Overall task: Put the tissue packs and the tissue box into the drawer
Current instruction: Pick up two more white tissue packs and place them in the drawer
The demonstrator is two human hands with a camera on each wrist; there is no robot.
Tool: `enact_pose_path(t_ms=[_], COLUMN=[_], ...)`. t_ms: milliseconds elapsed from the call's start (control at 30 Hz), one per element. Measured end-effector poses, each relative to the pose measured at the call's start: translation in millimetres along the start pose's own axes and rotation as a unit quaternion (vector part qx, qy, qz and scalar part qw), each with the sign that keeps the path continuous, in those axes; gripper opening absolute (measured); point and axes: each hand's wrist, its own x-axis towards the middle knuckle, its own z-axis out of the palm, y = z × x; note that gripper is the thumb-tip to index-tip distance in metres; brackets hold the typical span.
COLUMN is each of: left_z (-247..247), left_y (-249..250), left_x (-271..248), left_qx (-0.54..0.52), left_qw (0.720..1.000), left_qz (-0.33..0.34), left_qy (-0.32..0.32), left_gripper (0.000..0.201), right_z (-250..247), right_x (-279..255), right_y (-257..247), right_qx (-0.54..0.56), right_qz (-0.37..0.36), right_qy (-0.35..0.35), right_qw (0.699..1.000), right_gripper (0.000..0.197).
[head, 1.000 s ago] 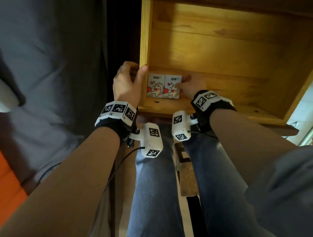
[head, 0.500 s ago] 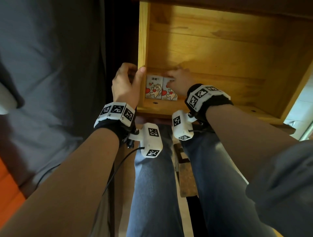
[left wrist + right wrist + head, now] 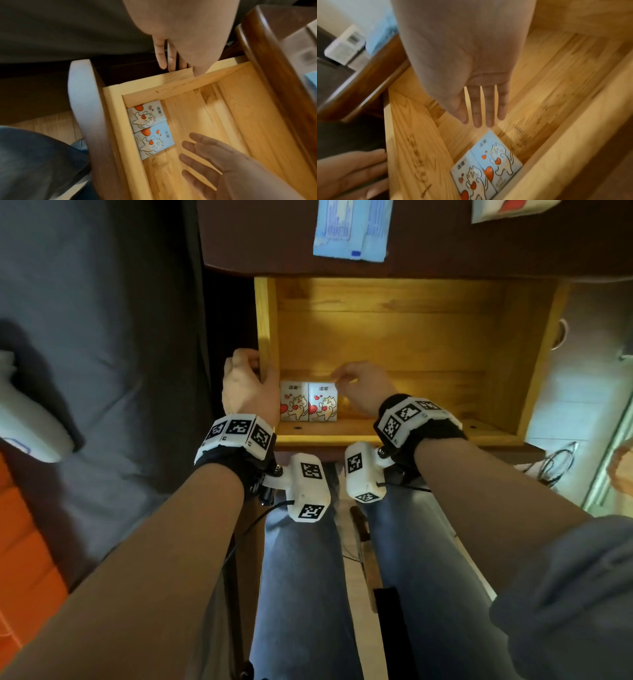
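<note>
two tissue packs [image 3: 308, 405] are lying flat in the drawer [image 3: 376, 337], side by side and touching, tucked into the near left corner against the left wall and the front wall (they've got the cartoon cat with red hearts on them). the rest of the drawer bottom that i can see is bare pale wood.

my left hand [image 3: 248, 386] is on the drawer's left wall, thumb inside, the other fingers [image 3: 162, 54] down the outside. from the wrist view those fingers look pretty straight, so it's more resting there than clamping. not holding anything else.

my right hand [image 3: 363, 385] is inside the drawer, hovering just past the far right corner of the right-hand pack. fingers [image 3: 477, 108] are stretched out and a bit spread, nothing in them. whether the fingertips actually touch the pack i can't tell, the views are blurry there.

up on the dark desk [image 3: 445, 241] above the drawer there's a light blue pack [image 3: 351, 229] lying flat near the edge, and a white thing with a bit of red [image 3: 510, 208] cut off at the top right corner of the head view, can't say what that one is.
</note>
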Motion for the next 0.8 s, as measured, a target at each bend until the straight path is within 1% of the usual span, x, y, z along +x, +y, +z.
enact_pose_path(t_ms=[167,300,367,500,600,667,700,800], left_z=[-1,18,28,48,59,64,66,71], left_y=[45,89,112,157,184,200,208,228], left_x=[-8,-14,-17,-20,-16,-12,-10,-5], left_qx=[0.017,-0.018,-0.052,-0.075,-0.074,-0.085,-0.089,-0.089], left_qw=[0.999,0.994,0.992,0.987,0.987,0.988,0.989,0.991], left_qz=[0.008,0.033,0.049,0.066,0.081,0.082,0.081,0.082], left_qy=[-0.030,-0.100,-0.105,-0.123,-0.116,-0.100,-0.089,-0.062], left_gripper=[0.029,0.018,0.009,0.010,0.009,0.008,0.013,0.029], right_z=[-39,-77,-98,-141,-167,-182,-188,-205], right_x=[-16,-20,-20,-21,-19,-14,-12,-6], right_y=[6,12,14,19,24,27,29,31], right_qx=[0.079,0.139,0.164,0.181,0.192,0.211,0.217,0.207], right_qz=[-0.001,-0.020,-0.033,-0.065,-0.073,-0.069,-0.066,-0.059], right_qy=[0.046,0.112,0.153,0.264,0.349,0.387,0.390,0.371], right_qw=[0.996,0.984,0.974,0.945,0.914,0.895,0.892,0.903], right_gripper=[0.024,0.020,0.018,0.016,0.016,0.024,0.031,0.048])
